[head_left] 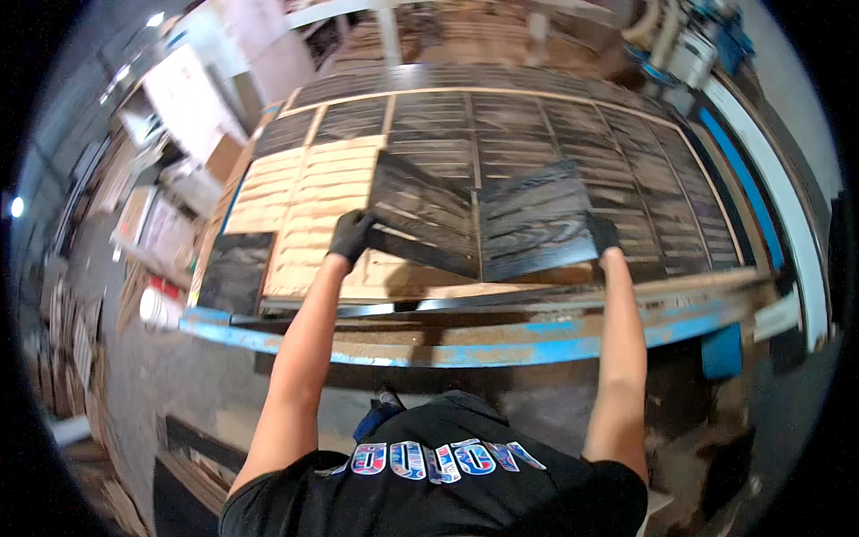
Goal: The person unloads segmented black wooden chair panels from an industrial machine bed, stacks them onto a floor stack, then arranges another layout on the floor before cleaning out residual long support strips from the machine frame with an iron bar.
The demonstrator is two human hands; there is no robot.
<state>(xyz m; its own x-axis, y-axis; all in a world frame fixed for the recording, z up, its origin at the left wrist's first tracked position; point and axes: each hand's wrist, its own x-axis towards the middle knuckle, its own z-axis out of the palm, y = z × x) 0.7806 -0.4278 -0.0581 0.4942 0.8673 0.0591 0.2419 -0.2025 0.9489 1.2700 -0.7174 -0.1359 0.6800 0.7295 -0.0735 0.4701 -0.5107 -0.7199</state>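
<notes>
Two dark-stained wood panels tilt up from the bench and meet in the middle, outer edges raised. My left hand (352,237), in a black glove, is closed on the outer edge of the left panel (422,201). My right hand (605,235), gloved too, is closed on the outer edge of the right panel (537,219); its fingers are partly hidden. Beneath and beside them lies a large assembly of dark panels (429,116) divided by thin strips. Pale slatted wood (331,174) shows at its left, with a separate dark panel (234,273) at the near left corner.
A worn blue steel beam (429,351) runs along the bench's near edge. White sheets and cartons (192,89) stand at the left, above a white bucket (159,309). A long pale rail (787,197) borders the right side. Stacked boards (72,331) lie on the left floor.
</notes>
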